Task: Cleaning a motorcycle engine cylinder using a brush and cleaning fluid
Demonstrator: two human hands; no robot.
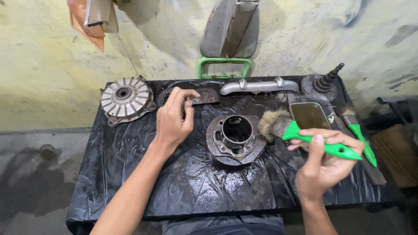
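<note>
A round metal engine part with a central bore (pixel 235 138) lies in the middle of a low table under wet black plastic sheet (pixel 191 182). My right hand (pixel 324 163) grips a green-handled paintbrush (pixel 300 134); its worn bristles point left, close to the part's right rim. My left hand (pixel 173 119) reaches to the back of the table, with thumb and fingers pinched on a small dark flat metal piece (pixel 204 97).
A finned round hub (pixel 126 99) sits back left. A silver pipe (pixel 259 86) and a gear cluster on a shaft (pixel 324 82) lie along the back. A container of dark liquid (pixel 310 115) and a second green-handled brush (pixel 359 132) sit right. A green frame (pixel 224 66) stands behind.
</note>
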